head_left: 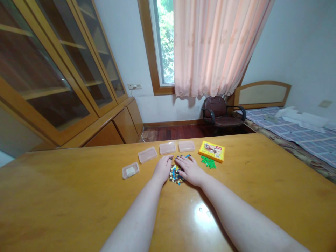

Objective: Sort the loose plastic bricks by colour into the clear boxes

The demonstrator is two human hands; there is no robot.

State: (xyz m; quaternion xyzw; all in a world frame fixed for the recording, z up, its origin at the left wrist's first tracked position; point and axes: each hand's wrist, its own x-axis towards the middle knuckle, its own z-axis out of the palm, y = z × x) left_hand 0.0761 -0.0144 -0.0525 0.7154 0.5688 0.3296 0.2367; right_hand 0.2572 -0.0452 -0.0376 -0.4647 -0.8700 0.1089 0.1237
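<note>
A pile of small toy bricks (176, 177), mixed blue, yellow, white and dark, lies on the table between my two hands. My left hand (163, 169) rests against the pile's left side, its fingers stretched forward and partly hidden. Over the right and far part of the bricks my right hand (192, 170) lies palm down with its fingers spread. Neither hand grasps a brick that I can see. To the right of my right hand is a separate heap of green bricks (209, 162), just in front of a yellow box (211, 151) with a printed picture.
Beyond my hands, a curved row of clear plastic trays holds a left tray (123, 174) with a white item inside, then a second tray (147, 155), a third (167, 148) and a fourth (186, 146). The wooden table (65, 196) ends before a brown armchair (222, 112).
</note>
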